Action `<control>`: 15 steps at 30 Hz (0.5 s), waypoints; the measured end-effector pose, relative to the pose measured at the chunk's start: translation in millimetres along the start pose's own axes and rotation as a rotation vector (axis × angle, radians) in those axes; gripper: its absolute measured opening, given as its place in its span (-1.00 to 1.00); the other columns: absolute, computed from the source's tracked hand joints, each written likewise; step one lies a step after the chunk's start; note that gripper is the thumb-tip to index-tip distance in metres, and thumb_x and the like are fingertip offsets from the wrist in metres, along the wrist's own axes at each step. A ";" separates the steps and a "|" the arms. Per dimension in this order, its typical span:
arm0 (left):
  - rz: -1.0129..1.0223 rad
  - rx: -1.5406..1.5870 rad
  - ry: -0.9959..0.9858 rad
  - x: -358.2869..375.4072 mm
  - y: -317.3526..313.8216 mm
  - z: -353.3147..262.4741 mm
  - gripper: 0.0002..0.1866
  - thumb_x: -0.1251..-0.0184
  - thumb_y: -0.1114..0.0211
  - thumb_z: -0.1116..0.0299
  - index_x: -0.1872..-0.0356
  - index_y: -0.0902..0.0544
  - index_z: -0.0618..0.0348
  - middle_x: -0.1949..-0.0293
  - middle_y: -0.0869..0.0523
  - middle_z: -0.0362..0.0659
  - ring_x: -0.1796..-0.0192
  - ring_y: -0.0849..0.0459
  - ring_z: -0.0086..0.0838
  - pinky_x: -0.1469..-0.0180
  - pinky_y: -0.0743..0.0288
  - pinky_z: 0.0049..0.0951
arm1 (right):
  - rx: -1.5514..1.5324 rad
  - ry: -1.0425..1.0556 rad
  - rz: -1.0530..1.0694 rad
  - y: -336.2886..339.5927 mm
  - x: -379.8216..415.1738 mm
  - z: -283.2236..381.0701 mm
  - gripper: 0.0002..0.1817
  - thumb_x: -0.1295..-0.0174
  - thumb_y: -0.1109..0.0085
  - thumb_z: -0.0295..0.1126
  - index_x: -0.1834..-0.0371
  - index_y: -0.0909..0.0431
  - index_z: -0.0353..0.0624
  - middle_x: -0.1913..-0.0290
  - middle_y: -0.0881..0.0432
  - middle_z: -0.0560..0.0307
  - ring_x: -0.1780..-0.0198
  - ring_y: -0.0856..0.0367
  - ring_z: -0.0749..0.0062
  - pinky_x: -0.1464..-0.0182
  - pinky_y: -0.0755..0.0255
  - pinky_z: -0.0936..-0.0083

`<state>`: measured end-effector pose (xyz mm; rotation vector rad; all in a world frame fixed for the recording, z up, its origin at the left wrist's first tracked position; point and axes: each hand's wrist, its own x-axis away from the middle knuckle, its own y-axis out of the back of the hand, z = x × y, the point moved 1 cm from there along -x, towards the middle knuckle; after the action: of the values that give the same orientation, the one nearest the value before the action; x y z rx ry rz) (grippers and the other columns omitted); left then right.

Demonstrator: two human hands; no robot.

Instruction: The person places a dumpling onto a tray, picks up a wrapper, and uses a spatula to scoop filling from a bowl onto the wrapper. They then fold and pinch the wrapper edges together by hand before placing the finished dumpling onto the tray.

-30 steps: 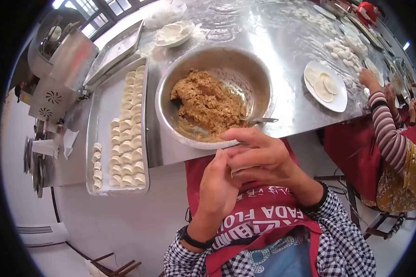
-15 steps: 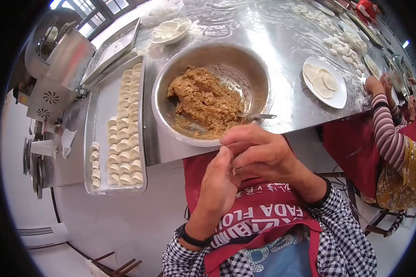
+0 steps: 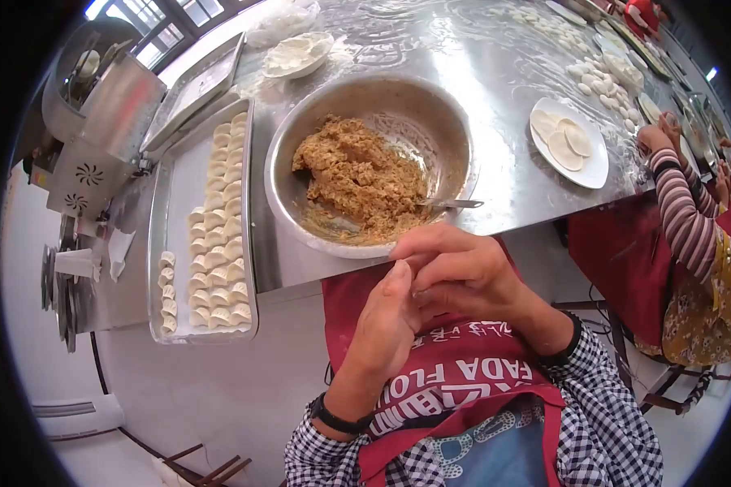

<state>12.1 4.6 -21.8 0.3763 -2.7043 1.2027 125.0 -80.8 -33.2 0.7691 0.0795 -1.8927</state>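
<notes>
My left hand (image 3: 387, 316) and my right hand (image 3: 473, 272) meet in front of my red apron, just below the near rim of a large metal bowl (image 3: 280, 195). Fingers and thumbs of both are curled in and pressed together. Whatever lies between them is hidden. Brown minced filling (image 3: 361, 174) fills the bowl's left and middle, and a metal utensil's handle (image 3: 455, 204) leans out at the right. Left of the bowl, a metal tray (image 3: 158, 260) carries rows of pleated dumplings (image 3: 219, 258). A white plate (image 3: 593, 166) with several round wrappers (image 3: 567, 146) stands to the right.
A second metal tray (image 3: 188, 93) and a bowl of flour (image 3: 298, 55) stand at the back left, near a metal machine (image 3: 110, 122). Dough pieces (image 3: 601, 85) lie on the floury table at the right. A co-worker's striped sleeve (image 3: 681, 195) reaches in there.
My hands stay pressed together with only a slight shift of the fingers. A pale sliver between them is now hidden. The co-worker's hands have moved slightly.
</notes>
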 end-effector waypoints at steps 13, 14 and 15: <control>-0.016 -0.134 0.067 -0.7 6.3 0.9 -0.54 -0.44 0.34 0.16 -0.11 -0.25 0.35 -0.02 -0.47 0.04 -0.01 -0.54 -0.22 0.02 -0.51 -0.21 | -0.077 -0.113 -0.047 -0.3 3.0 0.7 -0.88 0.09 -0.26 -0.58 0.45 -0.54 -0.27 -0.01 -0.50 0.00 0.05 -0.50 0.26 0.05 -0.40 0.46; -0.016 -0.135 0.066 -0.6 6.1 0.8 -0.54 -0.44 0.34 0.16 -0.11 -0.25 0.35 -0.02 -0.47 0.04 -0.01 -0.54 -0.22 0.02 -0.51 -0.21 | -0.040 -0.103 -0.055 -0.5 1.9 2.4 -0.89 0.08 -0.26 -0.57 0.47 -0.54 -0.28 -0.01 -0.50 0.00 0.05 -0.50 0.27 0.05 -0.40 0.47; -0.008 -0.130 0.066 -0.2 5.7 1.0 -0.54 -0.44 0.34 0.16 -0.11 -0.25 0.35 -0.01 -0.47 0.04 0.00 -0.54 -0.22 0.02 -0.51 -0.20 | -0.040 -0.103 -0.056 -0.1 2.6 0.4 -0.89 0.08 -0.26 -0.57 0.47 -0.54 -0.28 -0.01 -0.50 0.00 0.05 -0.50 0.27 0.05 -0.40 0.47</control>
<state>10.7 7.6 -26.5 0.3235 -2.7037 1.0120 124.1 -83.0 -34.3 0.6470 0.0744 -1.9745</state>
